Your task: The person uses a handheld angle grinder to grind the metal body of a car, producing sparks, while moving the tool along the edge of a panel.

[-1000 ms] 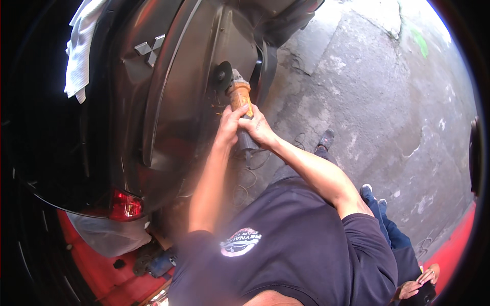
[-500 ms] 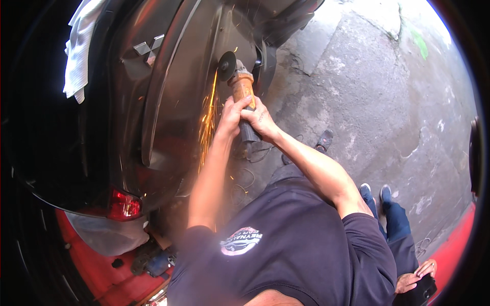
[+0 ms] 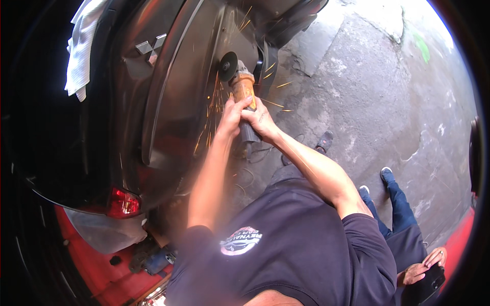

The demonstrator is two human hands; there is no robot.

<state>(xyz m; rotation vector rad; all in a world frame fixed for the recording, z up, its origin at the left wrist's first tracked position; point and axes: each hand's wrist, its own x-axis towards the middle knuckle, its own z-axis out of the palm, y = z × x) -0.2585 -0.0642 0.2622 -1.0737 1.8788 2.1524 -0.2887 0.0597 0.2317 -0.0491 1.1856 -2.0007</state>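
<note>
Both my hands grip an orange and black angle grinder (image 3: 243, 86) with a dark cutting disc (image 3: 228, 66) at its far end. My left hand (image 3: 233, 116) wraps its left side, thumb across the top. Opposite it, my right hand (image 3: 259, 120) clasps the grip from the right. The disc stands against or close to the dark body panel (image 3: 189, 97) of a car; exact contact cannot be made out. Orange sparks (image 3: 212, 115) fly down past my left forearm, and a few spray up and right.
A white cloth (image 3: 80, 51) hangs over the car at upper left, near a red tail light (image 3: 124, 203) lower down. The cord (image 3: 249, 176) loops on the grey concrete floor (image 3: 357, 102). At lower right stands another person (image 3: 403, 224) holding a dark phone (image 3: 433, 281). A blue-grey tool (image 3: 155, 261) lies at lower left.
The spark stream has thinned and scattered, some now flying right of the grinder. My hands and the grinder have barely moved. The other person's foot has shifted.
</note>
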